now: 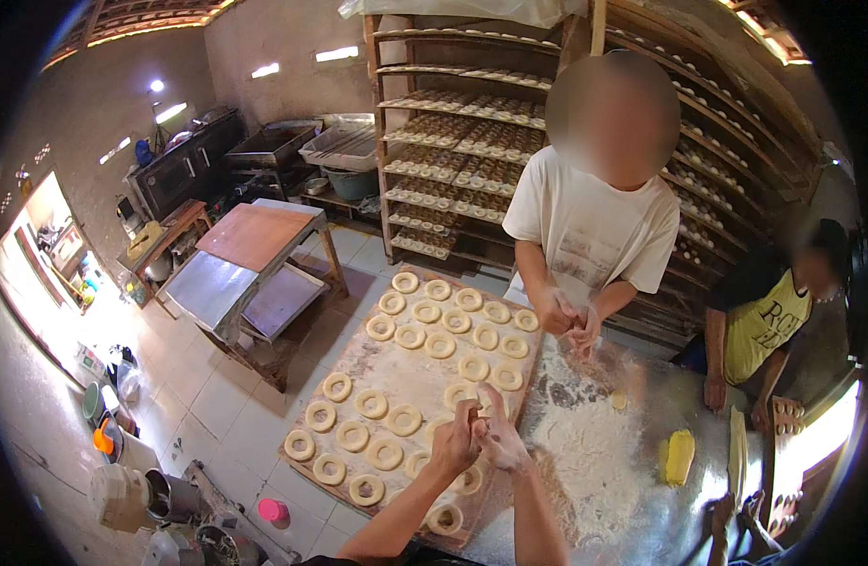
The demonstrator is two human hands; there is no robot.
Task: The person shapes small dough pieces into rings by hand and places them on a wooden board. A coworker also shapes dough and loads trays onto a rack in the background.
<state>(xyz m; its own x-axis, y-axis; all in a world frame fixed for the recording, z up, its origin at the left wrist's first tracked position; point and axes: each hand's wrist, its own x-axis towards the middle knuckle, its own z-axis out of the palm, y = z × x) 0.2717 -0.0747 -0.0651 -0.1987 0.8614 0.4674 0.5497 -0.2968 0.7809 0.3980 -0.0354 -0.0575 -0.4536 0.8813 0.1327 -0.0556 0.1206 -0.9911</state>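
Note:
My left hand (pixel 456 441) and my right hand (pixel 502 441) meet above a floury wooden board (pixel 406 363). The left fingers are curled closed. The right hand presses against them, some of its fingers pointing away from me. Whatever lies between the hands is hidden. Pale dough rings (pixel 384 454) lie in loose rows on the board, some partly covered by my hands and forearms. A dough ring (pixel 444 520) rests close to me at the board's near edge.
Loose flour (pixel 590 443) covers the metal table right of the board, with a yellow dough lump (pixel 679 457) beyond. Across stands a person in a white shirt (pixel 585 217), hands together. Another person (pixel 764 321) is at right. Behind, a rack (pixel 467 123) holds dough trays.

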